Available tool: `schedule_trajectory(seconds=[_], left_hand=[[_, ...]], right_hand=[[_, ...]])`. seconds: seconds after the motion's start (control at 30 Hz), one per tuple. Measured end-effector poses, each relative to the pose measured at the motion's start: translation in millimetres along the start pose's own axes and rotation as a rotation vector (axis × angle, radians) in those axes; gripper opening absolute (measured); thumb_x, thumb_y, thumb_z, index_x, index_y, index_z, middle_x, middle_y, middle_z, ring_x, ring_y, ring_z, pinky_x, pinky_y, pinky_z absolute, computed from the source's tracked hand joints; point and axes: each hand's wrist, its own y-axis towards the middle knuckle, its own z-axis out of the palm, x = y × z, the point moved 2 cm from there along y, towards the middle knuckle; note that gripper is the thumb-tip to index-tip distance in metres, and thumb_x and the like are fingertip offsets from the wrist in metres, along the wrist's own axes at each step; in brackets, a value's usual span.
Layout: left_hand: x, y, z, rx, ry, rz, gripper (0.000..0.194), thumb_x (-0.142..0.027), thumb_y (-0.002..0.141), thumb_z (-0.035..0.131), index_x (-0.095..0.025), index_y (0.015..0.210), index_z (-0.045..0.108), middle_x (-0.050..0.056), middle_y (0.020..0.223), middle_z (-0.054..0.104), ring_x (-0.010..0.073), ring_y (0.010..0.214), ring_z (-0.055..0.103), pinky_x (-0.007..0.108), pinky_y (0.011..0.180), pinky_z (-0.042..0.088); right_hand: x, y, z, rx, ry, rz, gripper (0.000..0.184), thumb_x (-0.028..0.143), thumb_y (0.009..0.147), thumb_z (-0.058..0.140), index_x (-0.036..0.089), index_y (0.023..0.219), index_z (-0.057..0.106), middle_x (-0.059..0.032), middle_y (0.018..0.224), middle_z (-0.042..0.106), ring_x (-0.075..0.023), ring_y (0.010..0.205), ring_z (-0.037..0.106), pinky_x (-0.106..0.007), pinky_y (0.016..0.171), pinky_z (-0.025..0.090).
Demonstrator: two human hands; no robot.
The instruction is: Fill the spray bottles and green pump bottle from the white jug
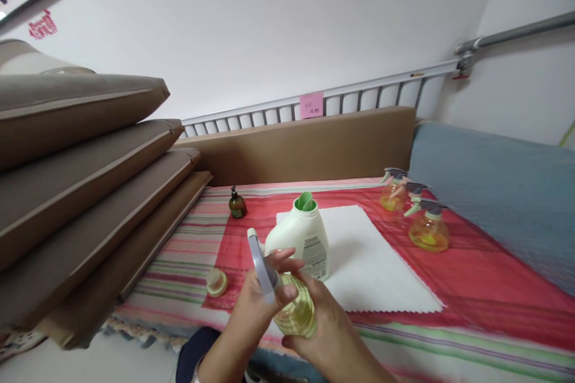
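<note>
A clear spray bottle (296, 314) with yellowish liquid in it is tilted between my hands, close to me. My right hand (326, 317) is wrapped around the bottle's body from the right. Around the grey trigger head (265, 272) at its top, my left hand (258, 299) is closed. Whether the head is fully screwed on is hidden by my fingers. Just behind my hands a white detergent jug (309, 230) stands upright, its green spout showing and no cap on it. To the left lies a pale translucent cap (216, 282).
A dark green pump bottle (237, 204) stands at the back left. Spray bottles with yellow liquid (429, 233) stand at the right on a red cloth (476, 275). A white sheet (381, 269) lies under the jug. Stacked brown cushions (90, 179) rise at the left.
</note>
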Motion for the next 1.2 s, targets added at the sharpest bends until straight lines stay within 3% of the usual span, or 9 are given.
schedule_trajectory(seconds=[0.27, 0.37, 0.47, 0.57, 0.83, 0.9, 1.0, 1.1, 1.2], left_hand=[[-16.2, -6.0, -2.3, 0.146, 0.170, -0.076, 0.050, -0.047, 0.062, 0.075, -0.020, 0.103, 0.067, 0.008, 0.097, 0.069, 0.0273, 0.090, 0.061, 0.035, 0.081, 0.047], [-15.0, -4.6, -7.8, 0.259, 0.191, -0.107, 0.057, -0.048, 0.062, 0.076, -0.022, 0.111, 0.064, 0.009, 0.107, 0.067, 0.0295, 0.100, 0.059, 0.038, 0.089, 0.043], [-11.8, -3.9, -11.6, 0.339, 0.170, -0.101, 0.080, -0.050, 0.057, 0.079, -0.026, 0.128, 0.050, 0.011, 0.124, 0.059, 0.0322, 0.116, 0.050, 0.041, 0.097, 0.039], [-9.3, -5.5, -13.8, 0.275, 0.154, -0.065, 0.090, -0.055, 0.049, 0.081, -0.025, 0.127, 0.050, 0.012, 0.131, 0.053, 0.0349, 0.122, 0.044, 0.043, 0.101, 0.036], [-3.3, -18.9, -29.1, -0.160, 0.274, 0.087, 0.046, -0.048, 0.059, 0.078, -0.019, 0.089, 0.062, 0.007, 0.091, 0.066, 0.0275, 0.093, 0.058, 0.033, 0.080, 0.045], [-2.8, -22.0, -34.4, -0.167, 0.327, 0.086, 0.034, -0.039, 0.068, 0.074, -0.019, 0.093, 0.064, 0.006, 0.092, 0.067, 0.0253, 0.092, 0.059, 0.032, 0.081, 0.045], [-2.1, -25.1, -37.2, -0.048, 0.234, 0.053, 0.032, -0.034, 0.076, 0.067, -0.020, 0.105, 0.064, 0.008, 0.107, 0.065, 0.0254, 0.099, 0.058, 0.034, 0.089, 0.043], [0.3, -25.4, -34.9, 0.022, 0.057, 0.047, 0.052, -0.041, 0.070, 0.073, -0.023, 0.116, 0.058, 0.008, 0.120, 0.061, 0.0296, 0.111, 0.054, 0.037, 0.097, 0.040], [4.6, -22.3, -34.3, -0.029, 0.041, 0.092, 0.063, -0.041, 0.060, 0.080, -0.024, 0.116, 0.058, 0.008, 0.120, 0.061, 0.0317, 0.112, 0.053, 0.039, 0.098, 0.039]], right_hand=[[16.0, -3.3, -5.4, 0.043, 0.072, 0.030, 0.074, 0.011, 0.051, 0.061, 0.025, 0.122, 0.047, -0.0070, 0.115, 0.061, -0.0282, 0.106, 0.058, -0.039, 0.088, 0.048], [16.8, -8.3, -2.6, 0.110, 0.212, 0.024, 0.077, 0.014, 0.050, 0.067, 0.024, 0.124, 0.046, -0.0073, 0.121, 0.059, -0.0291, 0.110, 0.056, -0.040, 0.090, 0.047], [11.0, -13.0, 1.5, 0.135, 0.342, 0.018, 0.079, 0.019, 0.052, 0.071, 0.026, 0.127, 0.044, -0.0055, 0.122, 0.060, -0.0280, 0.108, 0.058, -0.040, 0.088, 0.049], [3.1, -14.9, 4.6, 0.117, 0.372, 0.042, 0.078, 0.018, 0.054, 0.071, 0.026, 0.127, 0.043, -0.0050, 0.119, 0.061, -0.0276, 0.105, 0.059, -0.041, 0.086, 0.050], [0.0, -9.1, 10.8, 0.095, 0.206, 0.169, 0.087, 0.008, 0.046, 0.070, 0.020, 0.127, 0.039, -0.0111, 0.128, 0.052, -0.0279, 0.117, 0.049, -0.041, 0.099, 0.039], [1.5, -8.9, 11.4, 0.101, 0.174, 0.177, 0.087, 0.008, 0.046, 0.069, 0.020, 0.127, 0.039, -0.0111, 0.130, 0.050, -0.0274, 0.120, 0.047, -0.041, 0.101, 0.036], [3.4, -10.2, 10.5, 0.109, 0.190, 0.137, 0.085, 0.010, 0.049, 0.067, 0.021, 0.128, 0.038, -0.0094, 0.131, 0.050, -0.0265, 0.121, 0.046, -0.039, 0.102, 0.036], [4.9, -11.6, 8.6, 0.113, 0.207, 0.109, 0.085, 0.010, 0.049, 0.067, 0.022, 0.128, 0.039, -0.0084, 0.131, 0.050, -0.0268, 0.120, 0.047, -0.039, 0.102, 0.036], [6.2, -11.7, 8.1, 0.103, 0.199, 0.094, 0.086, 0.010, 0.048, 0.069, 0.022, 0.128, 0.040, -0.0087, 0.130, 0.051, -0.0286, 0.120, 0.047, -0.041, 0.102, 0.037]])
